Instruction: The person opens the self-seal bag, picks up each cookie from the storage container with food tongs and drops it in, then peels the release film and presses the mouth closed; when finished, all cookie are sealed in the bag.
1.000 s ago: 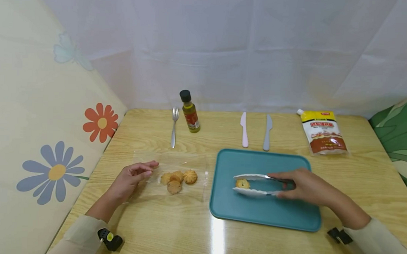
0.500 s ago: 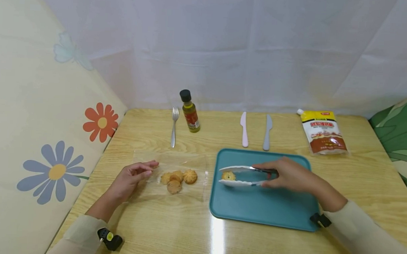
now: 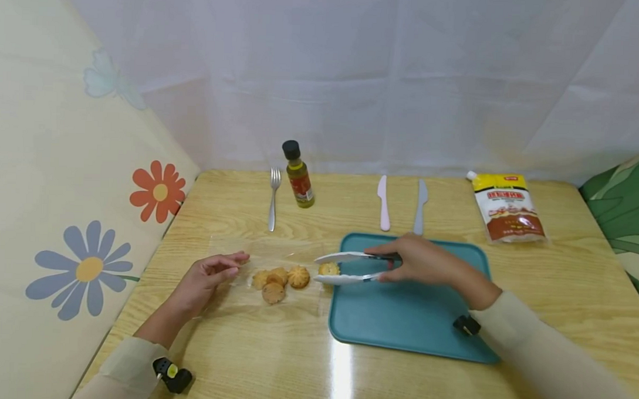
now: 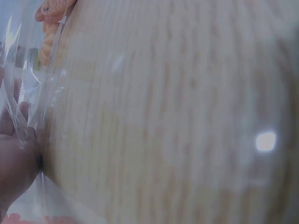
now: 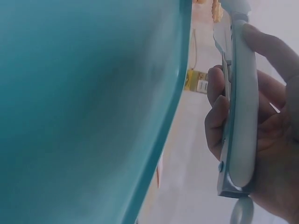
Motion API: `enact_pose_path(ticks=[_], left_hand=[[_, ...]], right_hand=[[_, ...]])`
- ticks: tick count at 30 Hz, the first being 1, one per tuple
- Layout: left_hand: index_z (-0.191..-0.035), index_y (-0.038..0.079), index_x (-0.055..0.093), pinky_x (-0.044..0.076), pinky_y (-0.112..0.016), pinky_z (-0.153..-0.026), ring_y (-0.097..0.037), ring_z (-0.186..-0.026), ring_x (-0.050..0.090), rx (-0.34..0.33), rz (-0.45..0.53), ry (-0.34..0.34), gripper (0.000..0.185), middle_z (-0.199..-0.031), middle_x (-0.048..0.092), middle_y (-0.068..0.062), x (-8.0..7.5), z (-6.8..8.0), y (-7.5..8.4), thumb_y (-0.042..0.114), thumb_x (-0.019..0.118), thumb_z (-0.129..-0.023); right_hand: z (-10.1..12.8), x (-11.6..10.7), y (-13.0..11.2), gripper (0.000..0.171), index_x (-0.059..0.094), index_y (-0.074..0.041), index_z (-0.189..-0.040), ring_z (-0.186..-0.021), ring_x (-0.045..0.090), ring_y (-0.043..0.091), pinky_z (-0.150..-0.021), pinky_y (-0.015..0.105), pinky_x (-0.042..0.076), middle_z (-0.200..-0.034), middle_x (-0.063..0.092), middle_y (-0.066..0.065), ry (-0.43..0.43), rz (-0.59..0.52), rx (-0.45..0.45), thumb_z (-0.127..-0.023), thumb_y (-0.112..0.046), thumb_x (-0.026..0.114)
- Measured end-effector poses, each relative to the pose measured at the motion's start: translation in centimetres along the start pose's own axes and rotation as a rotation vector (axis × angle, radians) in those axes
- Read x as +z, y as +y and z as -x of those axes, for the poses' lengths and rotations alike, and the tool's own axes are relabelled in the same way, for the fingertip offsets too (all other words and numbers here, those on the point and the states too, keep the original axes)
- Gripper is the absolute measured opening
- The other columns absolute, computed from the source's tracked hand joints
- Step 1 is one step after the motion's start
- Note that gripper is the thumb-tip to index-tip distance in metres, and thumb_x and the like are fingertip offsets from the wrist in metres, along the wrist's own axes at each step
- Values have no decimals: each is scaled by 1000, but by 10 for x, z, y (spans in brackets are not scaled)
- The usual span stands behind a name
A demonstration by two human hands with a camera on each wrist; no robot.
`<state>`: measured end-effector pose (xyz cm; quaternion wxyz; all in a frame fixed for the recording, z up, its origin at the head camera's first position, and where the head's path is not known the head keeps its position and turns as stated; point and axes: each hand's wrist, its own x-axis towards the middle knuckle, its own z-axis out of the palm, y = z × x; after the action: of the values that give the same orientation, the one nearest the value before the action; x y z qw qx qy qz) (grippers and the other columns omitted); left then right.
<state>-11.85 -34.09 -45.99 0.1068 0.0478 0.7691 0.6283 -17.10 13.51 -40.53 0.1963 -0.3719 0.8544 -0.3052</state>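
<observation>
My right hand (image 3: 420, 262) grips a pair of tongs (image 3: 345, 279) over the left part of the teal tray (image 3: 415, 338). A pale round cookie (image 3: 329, 270) sits between the tong tips, over the tray's left rim and the right end of a clear plastic bag (image 3: 296, 251). In the right wrist view, fingers and thumb wrap the tongs' handle (image 5: 245, 112), and a bit of cookie shows at the tips. Several cookies (image 3: 274, 293) lie together within the bag's outline. My left hand (image 3: 202, 283) pinches the bag's left end; the film (image 4: 46, 102) creases at its fingers in the left wrist view.
Behind the bag lie a fork (image 3: 273, 201) and an upright oil bottle (image 3: 301, 181) with a black cap. Pink (image 3: 383, 202) and grey (image 3: 421, 206) knives lie behind the tray. A spouted pouch (image 3: 508, 209) lies at the back right. A white cloth (image 3: 355, 95) hangs behind the table.
My right hand has moved left with the tongs and the cookie, from over the tray's middle to its left rim at the bag. The left hand has stayed in place.
</observation>
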Motion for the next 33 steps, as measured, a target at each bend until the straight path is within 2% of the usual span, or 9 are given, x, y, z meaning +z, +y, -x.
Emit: enact_pose_path(ticks=[9, 13, 17, 21, 33], left_hand=[[-116, -15, 64, 46, -11, -99, 7, -125, 57, -8, -12, 1, 32, -128, 70, 15, 0, 0, 0, 14, 63, -104], [-116, -16, 63, 46, -11, -99, 7, -125, 56, -5, -16, -1, 32, -128, 70, 15, 0, 0, 1, 14, 63, -104], [-116, -16, 63, 45, -10, -100, 8, -126, 56, -6, -25, 2, 33, -129, 70, 15, 1, 0, 2, 14, 63, -104], [-116, -16, 63, 45, -10, -100, 8, -126, 56, -2, -23, 2, 33, -128, 70, 15, 1, 0, 1, 14, 63, -104], [-114, -14, 65, 45, -10, -99, 8, -126, 55, -5, -22, 2, 30, -128, 70, 16, 0, 0, 0, 14, 63, -104]], right_hand=[[-35, 5, -11, 57, 61, -16, -145, -63, 46, 6, -57, 24, 37, -81, 66, -9, -22, 31, -86, -93, -31, 79], [-49, 10, -14, 57, 60, -14, -145, -67, 52, 6, -61, 25, 41, -92, 71, -7, -41, 16, -111, -93, -28, 79], [-60, 14, -18, 57, 60, -13, -146, -68, 54, 6, -64, 26, 43, -92, 71, -6, -52, 14, -117, -94, -28, 79], [-68, 17, -21, 58, 59, -12, -147, -66, 52, 6, -64, 26, 42, -85, 68, -6, -57, 6, -111, -94, -28, 78], [-79, 23, -19, 60, 60, -12, -146, -68, 57, 5, -64, 24, 45, -84, 70, -4, -50, -14, -115, -92, -26, 81]])
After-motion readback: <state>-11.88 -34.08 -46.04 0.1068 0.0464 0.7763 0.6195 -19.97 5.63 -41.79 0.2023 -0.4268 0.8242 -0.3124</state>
